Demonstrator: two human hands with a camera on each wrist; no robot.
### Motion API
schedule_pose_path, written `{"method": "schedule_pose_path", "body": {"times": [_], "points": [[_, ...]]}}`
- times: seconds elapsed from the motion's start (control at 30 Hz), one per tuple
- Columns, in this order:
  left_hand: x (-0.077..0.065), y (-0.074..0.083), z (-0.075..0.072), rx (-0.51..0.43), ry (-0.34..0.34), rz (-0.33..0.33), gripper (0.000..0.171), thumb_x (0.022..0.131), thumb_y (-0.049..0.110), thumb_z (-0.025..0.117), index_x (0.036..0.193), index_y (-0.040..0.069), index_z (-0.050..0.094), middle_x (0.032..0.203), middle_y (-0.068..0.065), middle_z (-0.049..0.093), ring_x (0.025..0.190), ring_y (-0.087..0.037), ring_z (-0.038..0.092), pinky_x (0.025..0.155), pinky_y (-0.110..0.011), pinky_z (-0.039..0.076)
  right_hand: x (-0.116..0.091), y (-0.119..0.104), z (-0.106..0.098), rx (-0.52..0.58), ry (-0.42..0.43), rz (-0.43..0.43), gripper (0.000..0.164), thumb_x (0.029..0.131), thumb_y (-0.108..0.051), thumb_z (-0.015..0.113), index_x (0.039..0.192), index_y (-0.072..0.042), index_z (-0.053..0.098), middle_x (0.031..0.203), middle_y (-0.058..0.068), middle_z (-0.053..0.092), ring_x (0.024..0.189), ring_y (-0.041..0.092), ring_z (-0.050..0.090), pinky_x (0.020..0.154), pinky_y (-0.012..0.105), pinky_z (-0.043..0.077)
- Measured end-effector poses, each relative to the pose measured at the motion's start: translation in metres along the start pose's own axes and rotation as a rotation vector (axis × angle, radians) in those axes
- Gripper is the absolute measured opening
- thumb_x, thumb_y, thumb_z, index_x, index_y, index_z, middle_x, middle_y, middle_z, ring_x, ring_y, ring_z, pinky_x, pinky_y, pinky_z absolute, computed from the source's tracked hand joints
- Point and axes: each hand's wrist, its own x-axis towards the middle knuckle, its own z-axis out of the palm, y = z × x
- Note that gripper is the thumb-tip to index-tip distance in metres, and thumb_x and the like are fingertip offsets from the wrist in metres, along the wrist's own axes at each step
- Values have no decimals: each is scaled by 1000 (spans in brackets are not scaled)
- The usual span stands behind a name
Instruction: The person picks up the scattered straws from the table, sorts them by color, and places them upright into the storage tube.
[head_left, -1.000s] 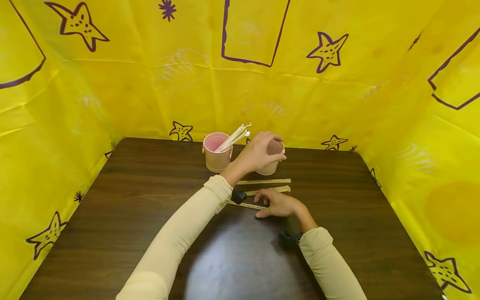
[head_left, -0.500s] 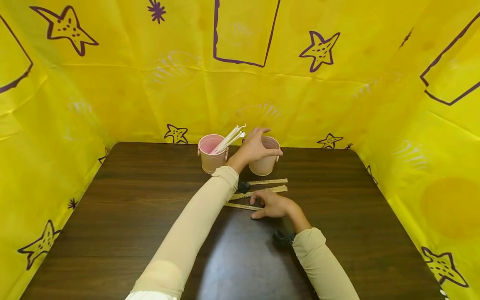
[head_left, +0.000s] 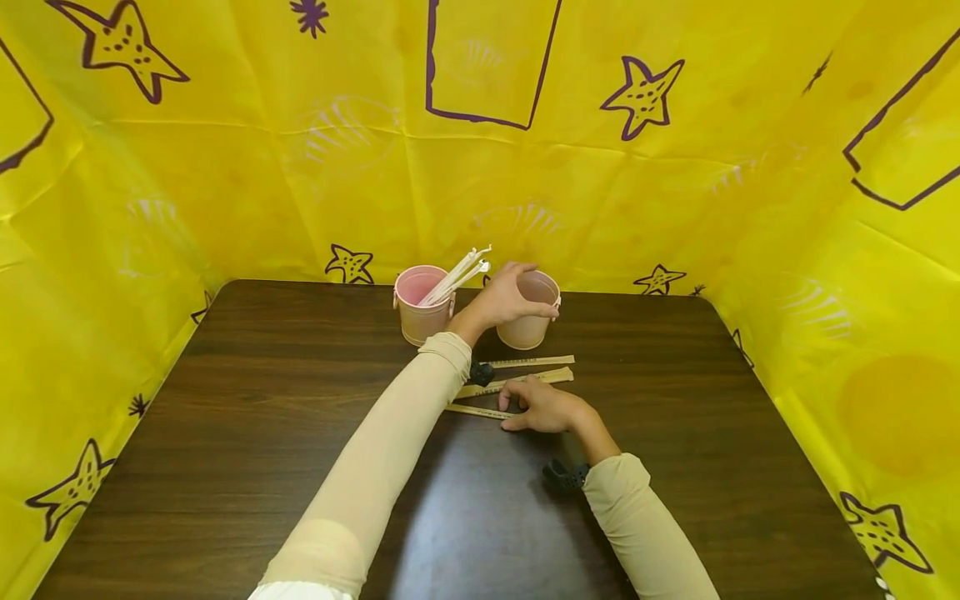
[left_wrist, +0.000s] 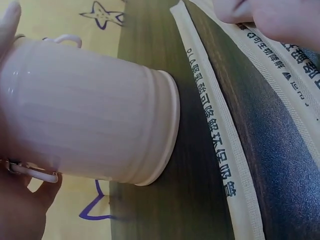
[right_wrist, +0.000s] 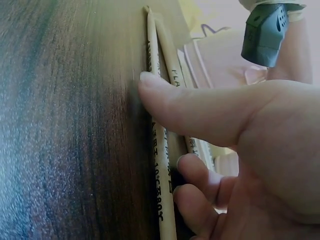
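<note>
My left hand grips the right-hand pink bucket around its rim, fingers on the far side and thumb on the near side. In the left wrist view this bucket stands on the table with its small handles showing. My right hand is low over the near paper-wrapped straw, thumb and fingers apart on either side of it. The thumb overlaps that straw in the right wrist view. Beyond it lie a middle wrapped straw and a far one, partly hidden by my left wrist.
To the left stands another pink bucket with several white-wrapped straws leaning out of it. The dark wooden table ends at a yellow patterned cloth behind and at both sides. My left forearm crosses over the table.
My left hand has come down and closed in on the right bucket's rim. My right hand stays almost still by the near straw. The head view has shifted slightly.
</note>
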Motion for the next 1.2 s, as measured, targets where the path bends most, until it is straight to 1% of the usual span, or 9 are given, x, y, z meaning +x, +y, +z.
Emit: {"method": "schedule_pose_path", "body": {"times": [0.07,0.17,0.33,0.47,0.63,0.8,0.97,1.07,1.2], "points": [[0,0,-1,-9,-14,-11,106,74,51,88,158,11,36,158,-17,35,136,-35,46,114,-54,42,0,0,0,-7,1,-14,16,94,-23,74,103,-16,64,104,4,61,97,19,49,84,35,44],[-1,-1,-2,-37,-30,-35,106,75,49,88,159,14,34,162,-17,31,140,-37,43,116,-56,40,1,1,0,-10,5,-20,12,95,-20,72,102,-16,64,102,4,61,96,19,48,84,33,43],[0,-4,1,-125,-49,-69,107,75,47,89,160,18,31,163,-14,29,140,-36,43,115,-55,41,-2,2,0,-18,13,-29,10,95,-18,72,99,-14,64,99,5,58,93,18,48,82,31,41],[0,-6,2,-145,-42,-65,106,75,47,89,159,19,31,161,-13,32,135,-35,46,113,-55,42,-6,1,-1,-27,32,-53,9,93,-13,73,95,-11,65,96,5,57,90,15,48,81,28,42],[-2,-6,1,-150,-38,-59,104,77,45,88,159,18,31,160,-13,32,136,-35,46,112,-55,42,-13,2,-1,-18,71,-82,7,91,-7,74,91,-7,67,94,5,59,87,13,52,79,25,44],[-4,-6,0,-156,-49,-68,102,79,43,87,159,18,30,161,-13,31,137,-36,45,112,-55,42,-26,7,0,-15,107,-91,6,91,-8,74,92,-9,68,89,0,65,82,7,54,75,21,46],[-4,-7,2,-147,-38,-65,103,78,46,87,159,18,31,160,-13,33,135,-35,46,111,-54,43,-43,9,-3,22,75,-97,5,93,-12,74,94,-11,69,86,-5,67,75,4,55,70,21,48],[-3,-7,3,-142,-35,-64,104,76,47,88,159,19,31,159,-13,34,133,-34,48,110,-53,45,-54,11,-7,37,67,-102,6,94,-14,73,95,-15,68,86,-7,66,75,3,55,69,21,48],[-2,-7,2,-142,-32,-60,103,76,47,88,158,18,32,157,-13,35,131,-34,49,108,-53,46,-69,12,-19,103,96,-112,5,94,-16,73,97,-16,69,88,-6,67,77,4,58,70,23,51]]}}
